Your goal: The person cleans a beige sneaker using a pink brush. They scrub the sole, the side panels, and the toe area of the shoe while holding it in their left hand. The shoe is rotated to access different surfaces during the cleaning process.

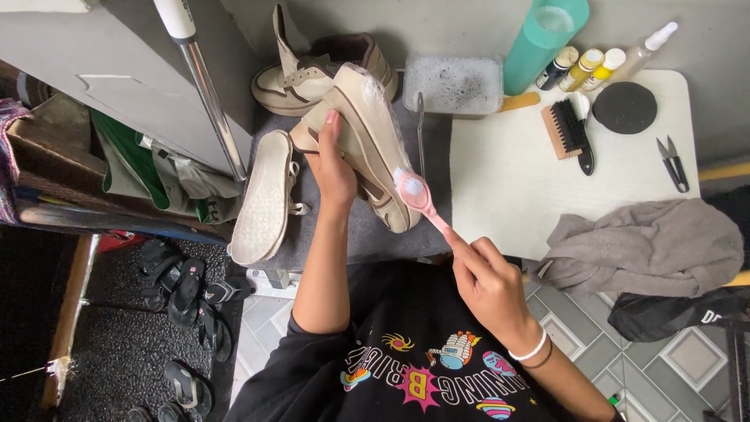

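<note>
— Two hands, two jobs? What has the left hand (332, 168) got?

— Its fingers are wrapped round a cream sneaker (367, 141), held tilted on its side above the grey mat (351, 227), sole facing right and wet with foam. The thumb side is hidden behind the shoe.

— And the right hand (488, 281)?

— Fingers pinched together on the handle of a pink toothbrush (422, 199). The bristle head touches the sole edge near the shoe's near end.

— Where's the other shoe?

— The second sneaker (312, 70) stands further off, just behind the held one. A pale insole (266, 195) lies to the left on the mat, leaning off its edge.

— What sits on the white board (508, 180) to the right?

— A black-bristled wooden brush (569, 129), a round black pad (625, 108) and small snips (672, 160). At the far edge, a clear tub of suds (455, 84), a teal bottle (543, 39) and several small bottles (594, 66). A grey cloth (648, 246) is bunched at the near right.

— Anything on the floor?

— Dark sandals (187, 293) lie on the left.
</note>
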